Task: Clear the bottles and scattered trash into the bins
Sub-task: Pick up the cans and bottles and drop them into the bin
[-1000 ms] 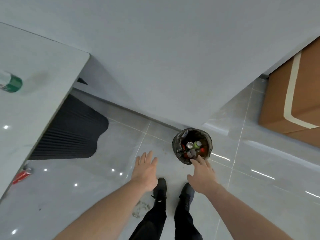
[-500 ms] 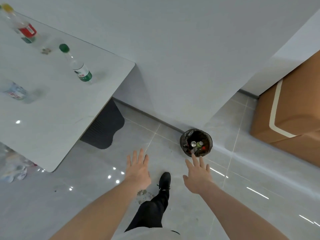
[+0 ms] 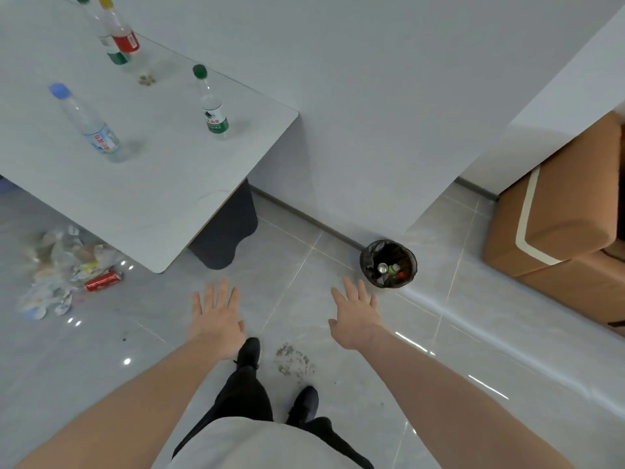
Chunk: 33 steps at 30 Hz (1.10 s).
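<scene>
A small black-lined bin (image 3: pixel 368 257) stands on the floor by the wall and holds a can and bottles. My right hand (image 3: pixel 355 314) hovers just short of it, fingers spread and empty. My left hand (image 3: pixel 216 316) is held out flat and empty over the tiles. On the grey table (image 3: pixel 145 201) stand a green-capped bottle (image 3: pixel 211 106), a blue-capped bottle (image 3: pixel 89 125), and at the back a red-labelled bottle (image 3: pixel 121 30) beside another green one (image 3: pixel 108 42). A heap of crumpled paper trash (image 3: pixel 57 269) with a red can (image 3: pixel 103 280) lies on the floor under the table's edge.
A brown sofa (image 3: pixel 561 218) stands at the right against the wall. The table's dark base (image 3: pixel 226 231) sits near the wall. Small crumbs (image 3: pixel 147 79) lie on the tabletop, and a patch of grit (image 3: pixel 292 362) marks the floor beside my black shoes (image 3: pixel 248 350).
The view has backed away from the bin and swung left, bringing the table's bottles and the floor trash into sight. Both hands stay empty, and the right has drawn back from the bin.
</scene>
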Motion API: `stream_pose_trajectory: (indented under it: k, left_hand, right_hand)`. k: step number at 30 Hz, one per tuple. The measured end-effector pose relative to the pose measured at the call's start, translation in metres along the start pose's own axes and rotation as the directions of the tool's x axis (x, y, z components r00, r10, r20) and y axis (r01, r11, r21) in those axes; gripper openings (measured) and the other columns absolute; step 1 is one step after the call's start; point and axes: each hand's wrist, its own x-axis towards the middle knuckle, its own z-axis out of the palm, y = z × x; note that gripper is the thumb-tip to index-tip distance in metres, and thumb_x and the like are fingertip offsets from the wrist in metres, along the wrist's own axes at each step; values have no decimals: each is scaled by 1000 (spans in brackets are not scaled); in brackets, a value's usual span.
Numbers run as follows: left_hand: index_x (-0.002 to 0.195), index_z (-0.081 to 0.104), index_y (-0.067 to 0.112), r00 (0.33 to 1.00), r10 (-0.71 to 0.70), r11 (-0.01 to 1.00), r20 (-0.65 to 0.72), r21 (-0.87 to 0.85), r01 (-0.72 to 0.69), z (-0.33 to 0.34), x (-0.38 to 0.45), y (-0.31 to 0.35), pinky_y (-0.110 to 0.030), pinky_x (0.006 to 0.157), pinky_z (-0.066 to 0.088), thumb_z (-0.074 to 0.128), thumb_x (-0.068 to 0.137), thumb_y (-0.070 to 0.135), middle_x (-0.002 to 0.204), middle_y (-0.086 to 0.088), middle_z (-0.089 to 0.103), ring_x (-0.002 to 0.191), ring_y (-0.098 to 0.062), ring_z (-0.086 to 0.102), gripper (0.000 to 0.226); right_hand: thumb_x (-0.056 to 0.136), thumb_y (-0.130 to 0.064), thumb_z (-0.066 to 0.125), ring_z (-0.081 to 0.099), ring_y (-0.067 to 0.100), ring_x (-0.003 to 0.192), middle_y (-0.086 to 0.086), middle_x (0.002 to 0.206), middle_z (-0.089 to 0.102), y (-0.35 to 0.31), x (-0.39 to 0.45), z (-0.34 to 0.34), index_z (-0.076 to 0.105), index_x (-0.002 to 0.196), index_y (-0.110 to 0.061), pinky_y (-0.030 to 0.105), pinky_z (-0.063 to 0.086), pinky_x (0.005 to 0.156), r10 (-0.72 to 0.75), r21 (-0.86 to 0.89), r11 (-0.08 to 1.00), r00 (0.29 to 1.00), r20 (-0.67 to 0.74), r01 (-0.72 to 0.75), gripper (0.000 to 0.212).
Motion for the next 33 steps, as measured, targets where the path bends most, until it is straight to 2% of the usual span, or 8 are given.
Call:
stream_pose_trajectory:
  k: [7,10,16,19,25,33]
  left_hand:
    - [160,-9,15,999,4,1000,-33,-16,-4,1,4,-86,-56,123,-8,27,103,45,162,-12,-31,151,-38,-23,74]
    - [161,-6,15,997,48,999,-56,-5,-49,-1,15,-129,-56,123,-7,30,102,44,163,-12,-30,151,-37,-24,74]
    - [160,-7,13,987,164,983,3,89,-163,-2,33,-211,-58,123,-3,31,103,41,162,-13,-30,152,-39,-16,74]
    - [160,-6,12,980,198,973,10,118,-198,-2,31,-247,-58,123,-4,31,102,40,162,-12,-31,152,-39,-18,74]
    - [161,-5,12,983,183,979,4,92,-183,5,19,-308,-58,122,-4,32,101,42,163,-11,-29,151,-38,-20,76]
    - [161,-6,15,992,108,993,-60,48,-105,43,-31,-382,-55,123,-9,34,102,43,164,-11,-27,151,-36,-22,76]
  right_hand:
    - [103,-39,41,-18,38,152,7,166,-20,-88,12,-4,0,161,-21,60,2,123,-16,-20,1000,1000,-6,16,73]
    - [103,-39,41,-18,37,152,7,166,-21,-133,22,5,-2,161,-21,61,2,123,8,-8,1000,1000,-3,-8,74]
    - [103,-41,40,-18,38,152,7,165,-24,-237,29,27,-3,161,-21,61,5,122,82,-18,996,997,7,-82,75]
    - [103,-42,40,-18,38,152,6,165,-24,-282,22,31,-3,161,-22,60,5,123,105,-2,994,994,6,-105,75]
    - [102,-42,41,-16,37,152,6,166,-21,-334,2,31,-1,161,-22,59,6,123,133,10,991,990,-43,-132,75]
    - [102,-40,42,-14,37,153,6,166,-20,-389,-15,64,1,161,-22,59,6,123,79,25,997,996,-51,-78,74]
